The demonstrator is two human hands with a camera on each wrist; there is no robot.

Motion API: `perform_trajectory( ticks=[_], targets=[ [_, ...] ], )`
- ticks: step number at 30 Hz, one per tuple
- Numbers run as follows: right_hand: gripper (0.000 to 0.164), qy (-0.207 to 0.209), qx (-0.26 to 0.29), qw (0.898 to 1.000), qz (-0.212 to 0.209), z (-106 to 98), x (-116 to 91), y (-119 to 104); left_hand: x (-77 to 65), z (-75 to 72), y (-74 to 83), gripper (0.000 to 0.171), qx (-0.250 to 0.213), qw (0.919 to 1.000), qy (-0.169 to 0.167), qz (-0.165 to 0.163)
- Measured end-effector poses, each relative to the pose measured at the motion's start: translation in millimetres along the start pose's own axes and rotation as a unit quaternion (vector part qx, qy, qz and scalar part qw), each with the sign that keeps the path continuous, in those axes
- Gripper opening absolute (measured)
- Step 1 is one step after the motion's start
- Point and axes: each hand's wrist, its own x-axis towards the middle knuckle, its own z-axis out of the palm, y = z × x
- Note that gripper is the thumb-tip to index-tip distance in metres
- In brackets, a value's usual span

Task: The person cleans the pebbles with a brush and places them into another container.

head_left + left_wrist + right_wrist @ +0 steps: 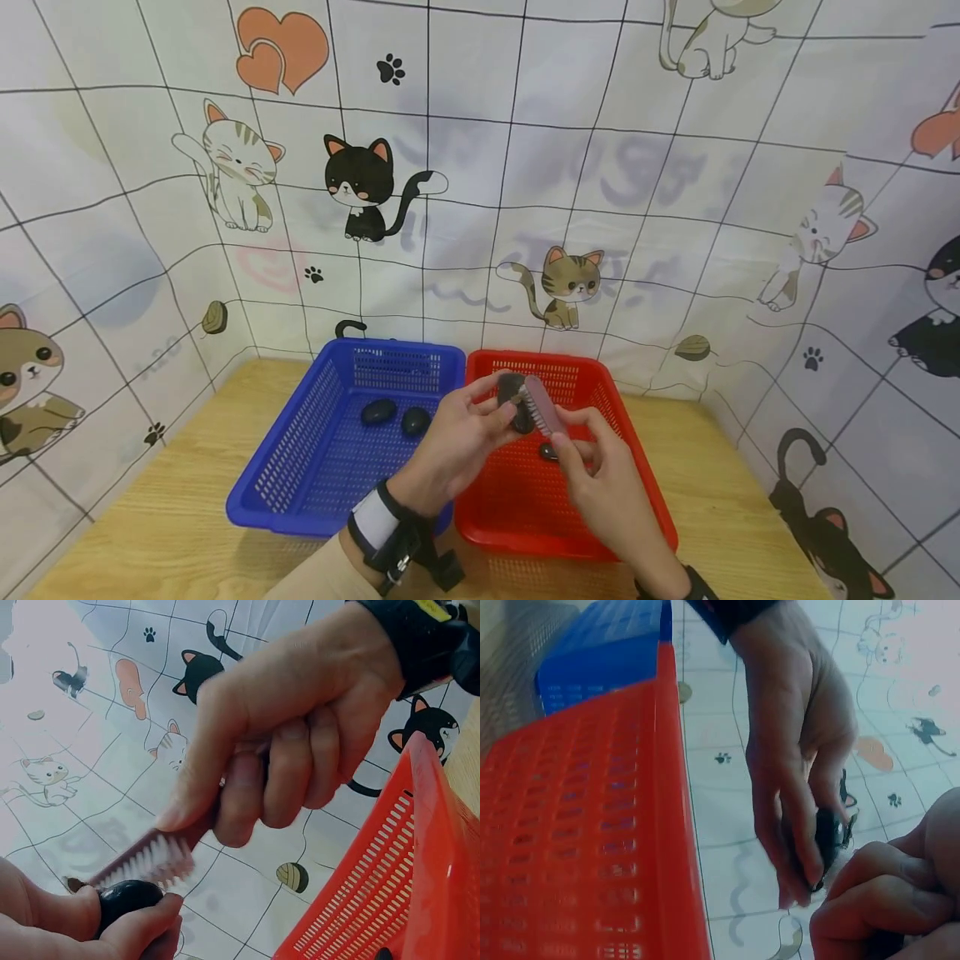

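Above the red basket, my left hand (pixel 453 446) holds a dark, smooth stone (pixel 509 388) between thumb and fingers. My right hand (pixel 606 483) grips a pinkish scrub brush (pixel 545 406) by its back, its pale bristles against or very near the stone. In the left wrist view, the bristles (pixel 150 859) lie beside the shiny black stone (pixel 124 898), and the right fingers curl round the brush. The right wrist view has the stone (pixel 827 840) in the left fingertips; there the right hand (pixel 889 892) mostly hides the brush.
A blue plastic basket (pixel 296 467) stands on the left with two dark stones (pixel 378 412) inside. Beside it is the red basket (pixel 510 533), holding a small dark stone (pixel 548 452). Both stand on a wooden table (pixel 150 508), with a cat-print sheet (pixel 465 167) behind and at the sides.
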Motion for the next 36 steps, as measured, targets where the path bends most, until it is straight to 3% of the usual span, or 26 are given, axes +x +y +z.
perform_trajectory(
  ticks=[4,9,13,18,22,27,32,36],
  targets=[
    [0.035,-0.002,0.007,1.000,-0.013,3,1,-1,0.6,0.6,-2.8,0.059,0.008,0.9997,-0.021,-0.013],
    [0.037,0.028,-0.003,1.000,0.012,0,6,6,-1.2,2.5,-4.8,0.061,0.008,0.9981,-0.053,-0.030],
    [0.036,0.029,-0.010,0.999,0.022,-2,6,9,-1.6,0.0,-1.5,0.060,0.003,0.9995,-0.030,-0.014],
    [0.035,0.000,-0.002,1.000,-0.004,0,1,1,1.0,-4.1,1.0,0.062,0.004,0.9999,-0.007,0.006],
    [0.036,-0.005,0.018,0.999,-0.038,2,-1,-3,2.2,-3.1,-1.0,0.062,0.025,0.9991,-0.034,0.007],
    [0.035,0.028,0.031,0.999,-0.031,-3,1,-1,1.7,0.5,-2.9,0.061,0.033,0.9973,-0.065,0.006],
    [0.036,0.015,0.035,0.999,-0.007,-6,-2,-4,1.1,-0.1,-1.3,0.064,0.042,0.9981,-0.037,0.024],
    [0.036,-0.009,0.032,0.999,-0.020,-3,-4,-10,1.5,-1.7,-0.9,0.064,0.062,0.9971,-0.018,0.039]
  ],
)
